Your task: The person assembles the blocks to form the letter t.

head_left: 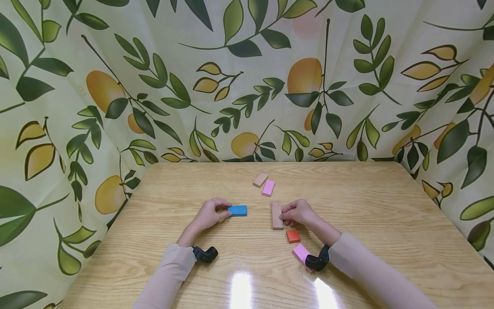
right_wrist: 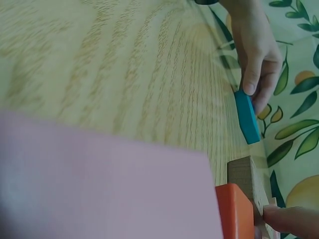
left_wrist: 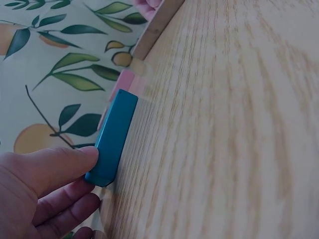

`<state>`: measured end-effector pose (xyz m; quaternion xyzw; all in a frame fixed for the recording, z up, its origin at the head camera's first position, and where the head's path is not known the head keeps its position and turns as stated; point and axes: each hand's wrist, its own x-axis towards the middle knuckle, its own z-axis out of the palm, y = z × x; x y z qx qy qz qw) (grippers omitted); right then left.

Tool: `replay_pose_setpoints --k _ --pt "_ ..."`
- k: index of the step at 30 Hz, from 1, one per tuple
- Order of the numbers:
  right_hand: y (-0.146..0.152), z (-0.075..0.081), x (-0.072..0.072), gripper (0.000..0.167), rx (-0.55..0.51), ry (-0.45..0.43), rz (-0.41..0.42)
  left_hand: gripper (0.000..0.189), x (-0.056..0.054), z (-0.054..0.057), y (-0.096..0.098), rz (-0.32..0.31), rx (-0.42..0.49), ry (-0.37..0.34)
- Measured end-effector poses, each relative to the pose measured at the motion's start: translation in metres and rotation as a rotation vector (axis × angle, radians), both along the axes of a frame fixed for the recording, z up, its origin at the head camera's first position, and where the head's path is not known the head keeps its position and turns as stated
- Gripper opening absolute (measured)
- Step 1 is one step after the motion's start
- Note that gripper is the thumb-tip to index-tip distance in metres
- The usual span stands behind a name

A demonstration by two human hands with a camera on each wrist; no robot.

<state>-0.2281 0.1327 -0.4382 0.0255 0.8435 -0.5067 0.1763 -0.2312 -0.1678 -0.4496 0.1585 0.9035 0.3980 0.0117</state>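
My left hand [head_left: 211,213] pinches one end of a blue wooden block [head_left: 237,210] between thumb and fingers, low over the table. The left wrist view shows the thumb along the near end of this blue block [left_wrist: 113,139]. To its right, my right hand [head_left: 299,212] holds a long plain wooden block [head_left: 276,215] by its right side, with curled fingers. In the right wrist view the thumb [right_wrist: 294,220] presses on this plain block [right_wrist: 241,172]; the other fingers are mostly hidden. A red-orange block [head_left: 293,236] lies just below the right hand.
A pink block [head_left: 301,253] lies under the right wrist, partly covered by the black wrist camera [head_left: 318,259]. Farther back, a small plain block [head_left: 260,180] and another pink block [head_left: 268,188] lie close together. A leaf-patterned cloth [head_left: 247,86] hangs behind the wooden table [head_left: 185,184].
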Motion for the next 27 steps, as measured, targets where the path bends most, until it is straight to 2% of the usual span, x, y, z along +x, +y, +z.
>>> replay_pose_setpoints --k 10,27 --pt "-0.0036 -0.0018 -0.0002 0.02 -0.032 0.017 0.009 0.024 -0.0007 0.0005 0.0013 0.006 -0.005 -0.009" --pt "-0.0076 -0.0034 -0.0006 0.021 -0.123 -0.017 0.025 0.024 -0.0022 0.0009 0.0035 0.009 -0.009 0.01"
